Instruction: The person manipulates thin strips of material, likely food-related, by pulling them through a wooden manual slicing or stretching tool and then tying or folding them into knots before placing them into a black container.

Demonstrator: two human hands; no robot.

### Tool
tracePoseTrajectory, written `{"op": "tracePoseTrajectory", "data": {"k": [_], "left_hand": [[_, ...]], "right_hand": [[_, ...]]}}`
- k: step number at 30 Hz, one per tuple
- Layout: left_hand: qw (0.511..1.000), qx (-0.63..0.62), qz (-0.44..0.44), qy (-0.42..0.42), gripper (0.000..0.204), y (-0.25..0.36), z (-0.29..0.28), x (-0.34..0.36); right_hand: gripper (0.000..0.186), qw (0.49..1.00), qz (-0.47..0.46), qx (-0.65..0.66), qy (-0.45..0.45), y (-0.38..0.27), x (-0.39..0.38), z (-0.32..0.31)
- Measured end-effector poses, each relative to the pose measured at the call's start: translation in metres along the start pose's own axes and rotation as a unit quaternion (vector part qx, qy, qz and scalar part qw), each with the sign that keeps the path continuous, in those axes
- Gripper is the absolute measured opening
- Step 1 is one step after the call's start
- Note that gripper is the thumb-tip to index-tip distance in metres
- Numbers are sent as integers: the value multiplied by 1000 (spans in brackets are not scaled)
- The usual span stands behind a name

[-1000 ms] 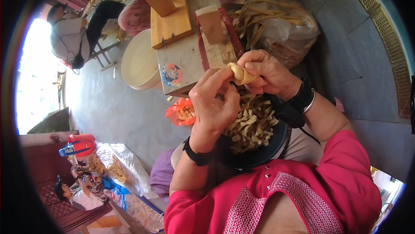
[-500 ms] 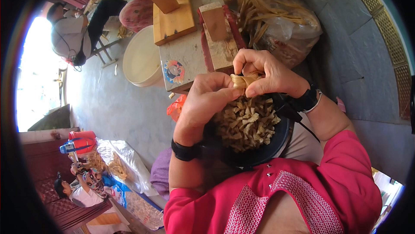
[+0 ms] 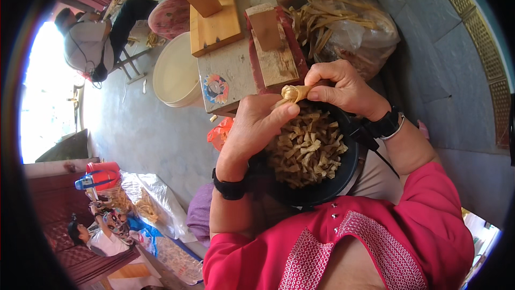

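Note:
A pale tan strip, folded into a small knotted roll [image 3: 294, 94], is held between my two hands above a dark round basin [image 3: 352, 157]. My left hand [image 3: 256, 123] pinches its left end between thumb and fingers. From the other side, my right hand [image 3: 346, 89] grips the roll's right end with thumb and forefinger. Many short, folded tan pieces [image 3: 308, 150] fill the basin, which rests at my lap. What the strip is made of I cannot tell.
Just ahead stands a low table [image 3: 220, 73] bearing wooden blocks [image 3: 220, 24]. A clear plastic bag [image 3: 365, 32] of long tan strips lies to its right, a cream bucket [image 3: 174, 70] to its left. Other people sit at left and at the far side; an orange-red bag [image 3: 220, 133] lies near my left wrist.
The roll has turned and shifted slightly left and up, its rounded knot now showing. My right fingers have moved to its right end. At the far side, another person's hand has come into view.

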State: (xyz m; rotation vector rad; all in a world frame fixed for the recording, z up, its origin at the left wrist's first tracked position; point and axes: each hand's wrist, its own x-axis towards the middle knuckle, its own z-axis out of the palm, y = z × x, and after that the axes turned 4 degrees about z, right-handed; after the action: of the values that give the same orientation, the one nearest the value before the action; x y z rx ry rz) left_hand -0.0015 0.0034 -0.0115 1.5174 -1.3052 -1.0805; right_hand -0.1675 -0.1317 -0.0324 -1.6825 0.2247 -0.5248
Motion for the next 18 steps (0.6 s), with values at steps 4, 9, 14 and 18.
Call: {"op": "tracePoseTrajectory", "data": {"k": [4, 9, 14, 18], "left_hand": [[988, -153, -35, 3, 42, -2, -2, 0], [909, -413, 40, -38, 42, 1, -9, -10], [995, -98, 1, 4, 34, 0, -18, -5], [989, 95, 80, 80, 30, 1, -4, 0]], "right_hand": [[8, 999, 9, -46, -28, -7, -2, -4], [10, 998, -16, -66, 1, -27, -11, -22], [13, 995, 88, -47, 10, -12, -9, -20], [13, 996, 83, -34, -21, -12, -2, -9]]}}
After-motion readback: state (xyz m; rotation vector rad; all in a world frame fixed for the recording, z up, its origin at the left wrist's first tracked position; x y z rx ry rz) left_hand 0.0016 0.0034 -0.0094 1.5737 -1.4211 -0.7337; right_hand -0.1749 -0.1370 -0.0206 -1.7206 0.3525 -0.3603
